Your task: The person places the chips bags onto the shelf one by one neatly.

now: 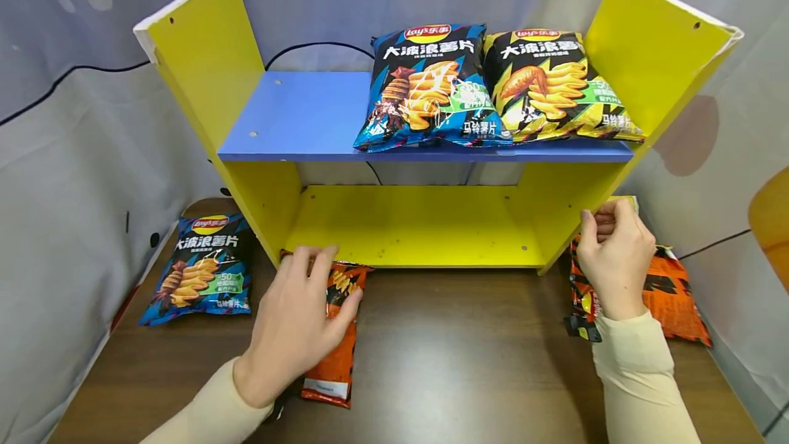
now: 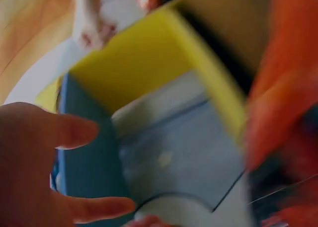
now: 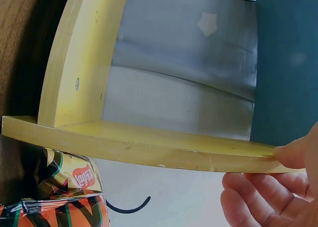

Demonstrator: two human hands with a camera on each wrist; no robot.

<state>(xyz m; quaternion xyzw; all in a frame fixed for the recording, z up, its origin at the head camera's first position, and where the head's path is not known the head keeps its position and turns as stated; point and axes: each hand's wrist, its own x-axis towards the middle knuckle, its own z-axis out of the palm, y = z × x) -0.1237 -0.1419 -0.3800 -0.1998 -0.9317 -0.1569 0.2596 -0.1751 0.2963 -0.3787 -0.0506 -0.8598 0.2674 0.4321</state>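
My left hand is over an orange chip bag on the table, its fingers spread and partly covering the bag. In the left wrist view the thumb and fingers stand apart with nothing between them, and an orange bag shows blurred at the right. At the other end, my right hand grips the front edge of the yellow side panel of a small shelf, thumb inside and fingers outside. Behind that wrist lies another orange chip bag, partly hidden by the arm.
On the shelf's blue board are a blue chip bag and a black-and-yellow chip bag, side by side at the right. Another blue chip bag lies left of the shelf. A black cable runs along the curtain behind.
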